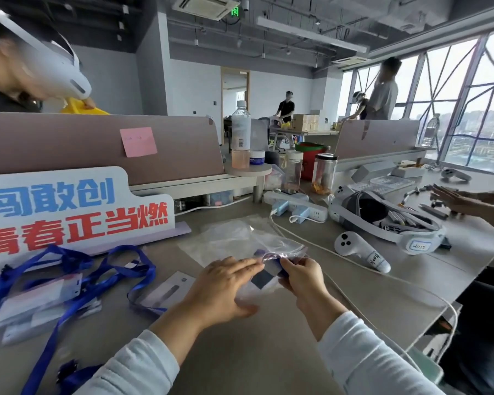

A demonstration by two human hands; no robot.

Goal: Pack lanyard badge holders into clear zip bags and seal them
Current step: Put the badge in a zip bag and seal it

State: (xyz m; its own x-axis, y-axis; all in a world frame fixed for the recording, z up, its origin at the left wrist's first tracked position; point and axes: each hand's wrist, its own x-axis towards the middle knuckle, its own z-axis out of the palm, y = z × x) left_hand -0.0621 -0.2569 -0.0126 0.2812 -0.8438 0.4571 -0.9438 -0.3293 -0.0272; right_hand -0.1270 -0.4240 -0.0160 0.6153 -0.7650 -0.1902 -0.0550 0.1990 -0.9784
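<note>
On the grey desk in front of me lies a clear zip bag (264, 285) with a badge holder and blue lanyard (281, 267) partly inside it. My left hand (223, 289) rests flat on the bag, fingers pressing its upper edge. My right hand (304, 276) pinches the bag's edge and the blue lanyard. A pile of empty clear zip bags (234, 238) lies just beyond my hands. Several badge holders with blue lanyards (69, 283) are heaped at the left.
A white sign with blue and red characters (69, 206) stands at the back left. A white controller (360, 250), a headset (382, 218) and a power strip (297, 206) with a cable lie to the right. Another person's hand (454, 199) reaches in at far right.
</note>
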